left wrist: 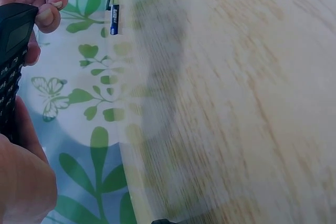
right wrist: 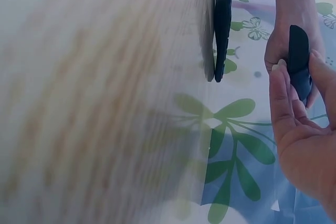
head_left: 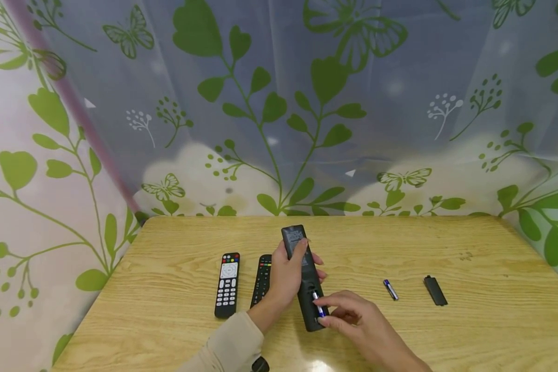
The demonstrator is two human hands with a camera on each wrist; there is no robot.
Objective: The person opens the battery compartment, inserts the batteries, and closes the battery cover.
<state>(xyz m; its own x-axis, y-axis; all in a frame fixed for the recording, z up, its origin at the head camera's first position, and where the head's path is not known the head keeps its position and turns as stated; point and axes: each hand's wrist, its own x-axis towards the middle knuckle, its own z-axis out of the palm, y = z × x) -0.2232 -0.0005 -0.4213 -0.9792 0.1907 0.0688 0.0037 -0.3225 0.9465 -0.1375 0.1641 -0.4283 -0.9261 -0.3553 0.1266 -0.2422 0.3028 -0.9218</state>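
Note:
My left hand [head_left: 285, 271] grips a black remote control [head_left: 297, 250] back side up above the table, thumb across its back. Its battery compartment is uncovered at the near end. There my right hand [head_left: 360, 315] pinches a blue and silver battery [head_left: 319, 305] between thumb and fingers, at the compartment. Whether the battery is fully seated I cannot tell. In the left wrist view the button side of the remote [left wrist: 13, 61] shows. In the right wrist view the remote [right wrist: 298, 51] is seen end-on between both hands, and the battery is hidden.
A second battery [head_left: 391, 290] and a black battery cover [head_left: 435, 290] lie on the wooden table [head_left: 483, 258] to the right. On the left lie a black remote with white buttons [head_left: 227, 285] and another black remote [head_left: 262, 279], partly behind my left arm. A patterned cloth [head_left: 269, 129] hangs behind.

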